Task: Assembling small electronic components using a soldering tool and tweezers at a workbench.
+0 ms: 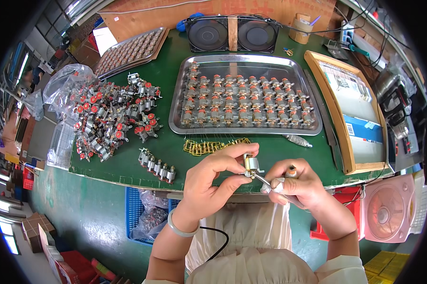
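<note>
My left hand [212, 176] pinches a small silver motor-like part [252, 164] with a brass-coloured frame between thumb and fingers, above the table's front edge. My right hand [298, 183] is closed around a hand tool [276, 185] with a slim metal tip and pale wrapping; its exact kind is partly hidden by the fingers. The tip touches or nearly touches the underside of the part. Just beyond my left hand lie several yellow wire-like metal frames [205, 147]. A short row of similar silver parts [155, 165] stands to the left.
A metal tray [175, 124] holds rows of parts with orange-red tops. Left of it is a loose heap of such parts [110, 113] beside a plastic bag [64, 87]. Two black fans [208, 34] stand behind, and a wooden frame [348, 161] lies at right. Below is a blue crate [134, 213].
</note>
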`<state>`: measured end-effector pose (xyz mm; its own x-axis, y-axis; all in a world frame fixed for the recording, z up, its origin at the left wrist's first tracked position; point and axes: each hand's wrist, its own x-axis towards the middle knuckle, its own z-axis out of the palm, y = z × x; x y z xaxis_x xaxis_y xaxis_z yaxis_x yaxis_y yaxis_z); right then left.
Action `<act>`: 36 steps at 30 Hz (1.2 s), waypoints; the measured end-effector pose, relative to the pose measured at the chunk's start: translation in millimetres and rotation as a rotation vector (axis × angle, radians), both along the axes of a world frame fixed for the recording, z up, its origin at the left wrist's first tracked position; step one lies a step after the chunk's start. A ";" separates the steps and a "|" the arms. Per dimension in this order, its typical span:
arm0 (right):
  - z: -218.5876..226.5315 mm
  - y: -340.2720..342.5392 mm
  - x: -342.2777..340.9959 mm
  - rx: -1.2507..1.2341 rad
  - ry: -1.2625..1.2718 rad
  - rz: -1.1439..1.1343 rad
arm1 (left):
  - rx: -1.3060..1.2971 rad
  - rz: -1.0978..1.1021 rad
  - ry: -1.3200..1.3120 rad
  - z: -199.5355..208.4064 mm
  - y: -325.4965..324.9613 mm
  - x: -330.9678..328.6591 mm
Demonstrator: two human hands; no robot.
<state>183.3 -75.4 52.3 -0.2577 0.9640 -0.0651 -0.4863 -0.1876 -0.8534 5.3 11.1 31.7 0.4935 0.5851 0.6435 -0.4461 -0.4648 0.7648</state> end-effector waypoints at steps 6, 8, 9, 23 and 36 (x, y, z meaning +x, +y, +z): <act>7.4 2.0 19.9 0.713 -1.319 -0.282 | 0.038 0.151 -0.002 -4.0 2.5 -1.3; 3.9 0.8 26.8 0.708 -1.575 -0.286 | 0.123 0.184 0.041 -1.9 5.0 -2.6; -4.0 0.5 30.1 0.676 -1.653 -0.319 | 0.125 0.184 0.040 -2.0 5.6 -3.0; -19.3 5.6 49.7 0.348 -1.857 -0.624 | -0.480 -0.157 -0.245 -7.5 -0.2 -2.2; 12.0 -5.8 7.2 0.705 -1.282 -0.413 | -0.246 0.019 -0.252 -10.0 1.5 1.5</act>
